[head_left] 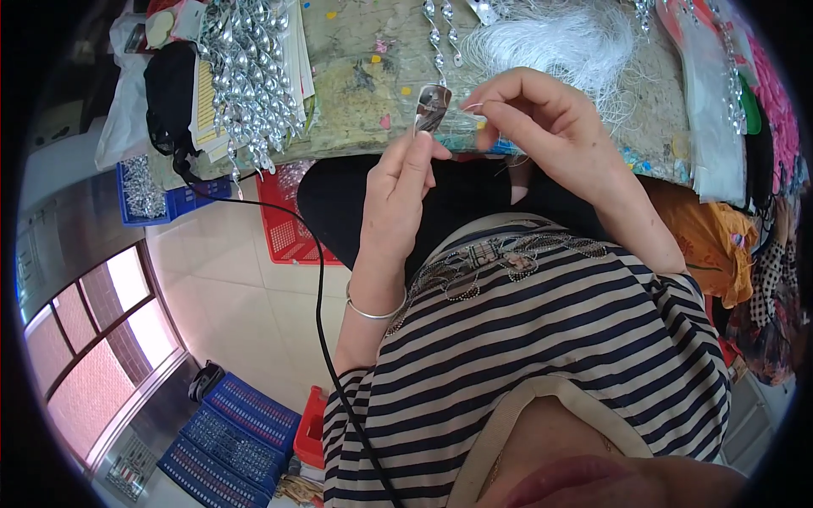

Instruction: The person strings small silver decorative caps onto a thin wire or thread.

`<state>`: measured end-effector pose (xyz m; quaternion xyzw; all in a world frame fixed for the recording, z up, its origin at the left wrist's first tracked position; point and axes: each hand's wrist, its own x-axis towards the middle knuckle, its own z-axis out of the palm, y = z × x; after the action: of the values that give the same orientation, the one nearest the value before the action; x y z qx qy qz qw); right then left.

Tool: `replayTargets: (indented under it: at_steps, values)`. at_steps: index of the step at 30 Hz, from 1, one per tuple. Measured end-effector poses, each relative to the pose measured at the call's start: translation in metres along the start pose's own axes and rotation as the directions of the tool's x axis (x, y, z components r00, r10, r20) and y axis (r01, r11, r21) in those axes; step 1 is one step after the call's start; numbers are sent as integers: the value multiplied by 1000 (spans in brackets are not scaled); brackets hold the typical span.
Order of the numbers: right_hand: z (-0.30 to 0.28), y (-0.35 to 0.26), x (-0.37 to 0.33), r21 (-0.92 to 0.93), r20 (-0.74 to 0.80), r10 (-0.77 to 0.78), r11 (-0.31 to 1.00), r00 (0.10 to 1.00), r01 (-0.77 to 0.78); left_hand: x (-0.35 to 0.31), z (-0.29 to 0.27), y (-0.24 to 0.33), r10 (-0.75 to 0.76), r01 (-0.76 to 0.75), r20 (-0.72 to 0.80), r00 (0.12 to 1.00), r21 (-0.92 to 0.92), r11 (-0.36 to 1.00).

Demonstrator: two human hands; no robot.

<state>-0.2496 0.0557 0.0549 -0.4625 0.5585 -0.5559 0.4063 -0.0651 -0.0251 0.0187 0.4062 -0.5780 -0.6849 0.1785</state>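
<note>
My left hand [396, 190] is closed, with thumb and fingers pinching the lower end of a shiny, mirror-like silver pendant [433, 106] at the table's near edge. Beyond the pendant's top, a strand of twisted silver ornaments [438, 46] runs away across the table; whether the two are joined is hard to tell. Just to the right, my right hand [559, 135] pinches a fine pale thread [474, 107] between thumb and forefinger. Its other fingers are curled. A loose heap of white thread [555, 38] lies behind the right hand.
Many twisted silver strands [246, 68] lie over papers at the table's [351, 106] left. Clear plastic bags [718, 144] hang at its right edge. Below sit a blue crate [188, 203] and a red basket [292, 241]. A black cable [320, 296] crosses beside my left arm.
</note>
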Motion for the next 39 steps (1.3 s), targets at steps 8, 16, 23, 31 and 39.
replayTargets:
  at_steps: [8,16,23,31,39]
  values:
    - [3,5,4,-25,21,203,979,979,-203,-3,9,-5,116,-118,-22,993,-101,988]
    - [3,13,5,-310,-47,-51,950,998,34,-3,7,-3,76,-64,60,995,-184,981]
    - [5,13,8,-473,-51,-159,873,986,116,-6,9,-1,21,-14,23,1000,-277,961]
    - [7,20,13,-507,-60,-224,847,973,164,-7,8,-2,-22,37,52,998,-305,952]
    - [7,21,14,-510,-51,-247,839,968,187,-6,7,-4,-23,38,55,998,-301,953]
